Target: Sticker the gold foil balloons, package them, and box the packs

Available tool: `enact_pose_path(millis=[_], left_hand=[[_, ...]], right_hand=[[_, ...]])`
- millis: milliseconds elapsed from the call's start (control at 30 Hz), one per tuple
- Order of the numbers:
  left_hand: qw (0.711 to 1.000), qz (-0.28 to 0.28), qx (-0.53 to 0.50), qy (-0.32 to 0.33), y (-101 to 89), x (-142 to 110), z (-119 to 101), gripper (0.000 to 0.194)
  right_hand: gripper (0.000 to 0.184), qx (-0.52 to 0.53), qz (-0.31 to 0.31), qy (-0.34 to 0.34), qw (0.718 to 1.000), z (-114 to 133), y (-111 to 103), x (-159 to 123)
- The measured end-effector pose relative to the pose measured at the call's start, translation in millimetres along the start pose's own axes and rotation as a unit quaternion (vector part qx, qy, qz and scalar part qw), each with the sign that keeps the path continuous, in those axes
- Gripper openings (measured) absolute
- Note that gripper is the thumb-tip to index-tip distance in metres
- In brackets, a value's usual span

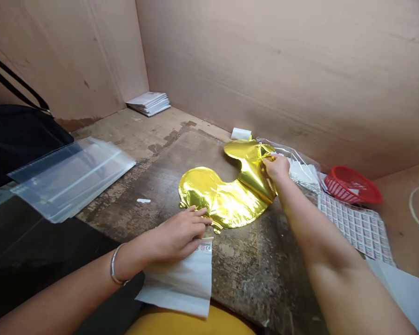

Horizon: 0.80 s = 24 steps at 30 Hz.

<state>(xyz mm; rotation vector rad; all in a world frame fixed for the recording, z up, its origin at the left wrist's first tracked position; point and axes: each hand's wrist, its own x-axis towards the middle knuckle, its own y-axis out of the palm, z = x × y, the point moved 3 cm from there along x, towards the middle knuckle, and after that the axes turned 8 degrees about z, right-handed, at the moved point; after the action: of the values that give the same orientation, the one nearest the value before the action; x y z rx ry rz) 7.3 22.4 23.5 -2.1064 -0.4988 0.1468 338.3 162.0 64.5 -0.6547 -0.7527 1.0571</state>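
Note:
A flat gold foil balloon (226,195) lies on the worn wooden table (181,153). My left hand (176,235) rests at the balloon's near edge, its fingers held together and pressing on the foil. Under that hand lies a white paper packet (183,281) with small printed marks. My right hand (276,168) pinches the far end of the balloon where the foil is folded over. A silver bangle (114,271) sits on my left wrist.
A stack of clear plastic bags (71,177) lies at the left beside a black bag (17,137). At the right are a red basket (352,185), a sheet of small labels (356,225) and a clear bag of white items (302,170). White envelopes (149,103) sit in the far corner.

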Motion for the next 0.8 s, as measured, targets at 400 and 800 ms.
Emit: enact_pose_path(millis=[400, 800], left_hand=[[0.994, -0.038, -0.079, -0.062, -15.3, -4.1, -9.2, 0.011], [0.928, 0.075, -0.292, -0.216, -9.5, -15.7, -23.0, 0.019]], right_hand=[[0.03, 0.05, 0.093, -0.105, 0.989, 76.2, -9.7, -127.3], [0.025, 0.321, 0.305, 0.116, 0.889, 77.4, 22.6, -279.5]])
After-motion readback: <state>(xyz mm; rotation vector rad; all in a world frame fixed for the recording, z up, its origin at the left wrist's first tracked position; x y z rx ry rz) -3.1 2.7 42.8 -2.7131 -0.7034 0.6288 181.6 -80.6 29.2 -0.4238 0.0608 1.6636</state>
